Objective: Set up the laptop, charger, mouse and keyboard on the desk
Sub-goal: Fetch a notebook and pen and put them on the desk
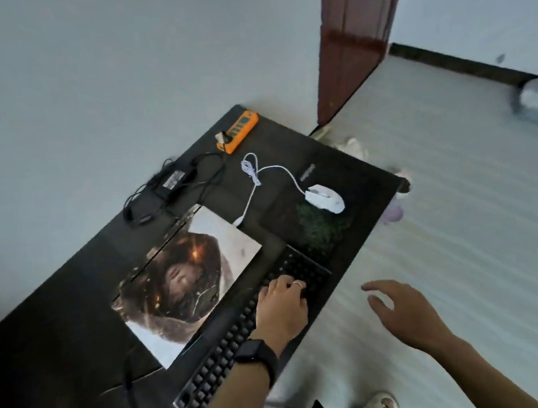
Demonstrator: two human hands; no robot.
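A closed laptop with a picture skin on its lid lies flat on the dark desk. A black keyboard lies along the desk's front edge beside it. My left hand rests on the keyboard's keys, a watch on the wrist. Off the desk's edge, my right hand hovers over the floor with fingers spread and nothing in it. On a dark mouse pad sits a white mouse; its white cable loops toward the laptop. The black charger with tangled cables lies at the back.
An orange power strip sits at the desk's far corner by the wall. A black cable trails over the near left desk. A brown door stands right of the desk. Pale floor lies to the right, my feet below.
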